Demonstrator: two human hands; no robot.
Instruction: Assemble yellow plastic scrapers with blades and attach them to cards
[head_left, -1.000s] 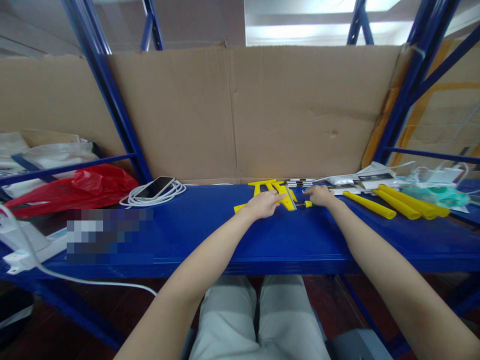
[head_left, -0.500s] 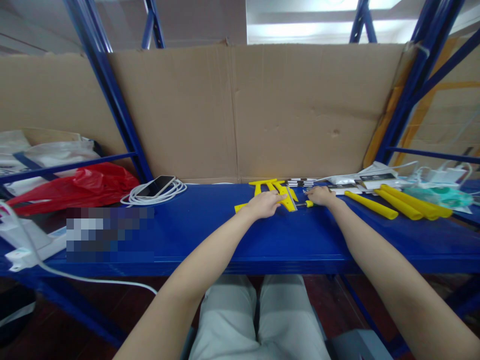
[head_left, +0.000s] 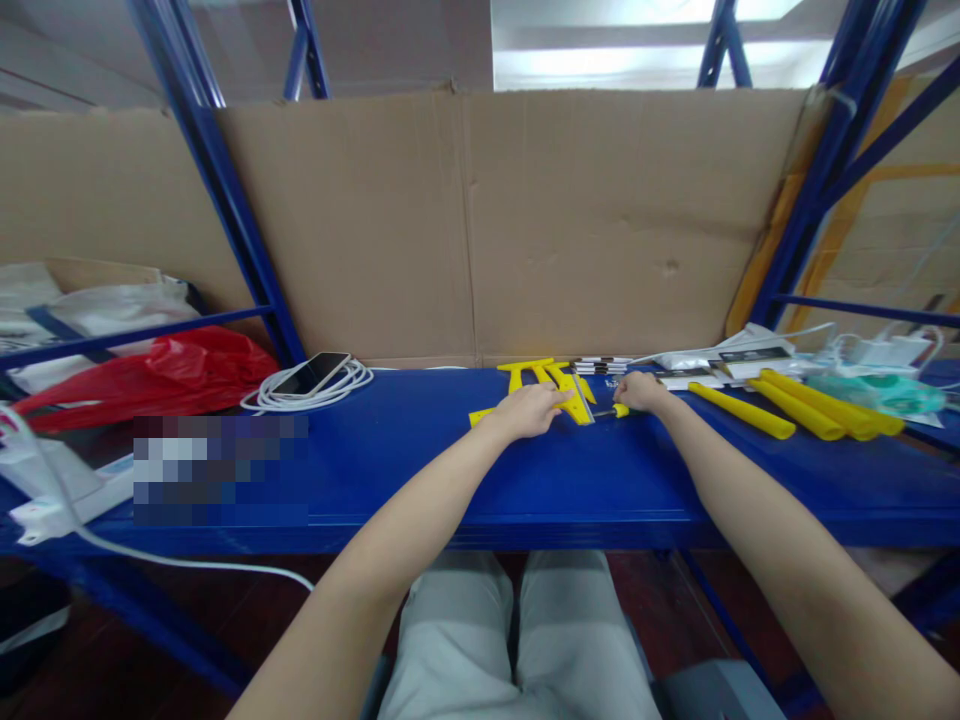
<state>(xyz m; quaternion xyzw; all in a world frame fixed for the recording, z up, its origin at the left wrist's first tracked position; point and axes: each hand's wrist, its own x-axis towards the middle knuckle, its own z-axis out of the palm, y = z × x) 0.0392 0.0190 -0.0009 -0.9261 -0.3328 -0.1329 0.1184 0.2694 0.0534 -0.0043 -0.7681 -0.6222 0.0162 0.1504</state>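
Near the counter's back edge, the left hand is closed round a yellow scraper, best kept steady; the right hand's fingers bunch beside small parts, best pinched singly. Whether they grip one cannot be told.

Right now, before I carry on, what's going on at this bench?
A person's left hand holds a yellow plastic tool with a straight metal edge at the blue metal bench surface. The right hand is beside a yellow-handled tool with a thin shaft; whether its fingers grip anything is unclear. Other yellow plastic pieces lie beyond the left hand, and long yellow tapered pieces lie to the right.
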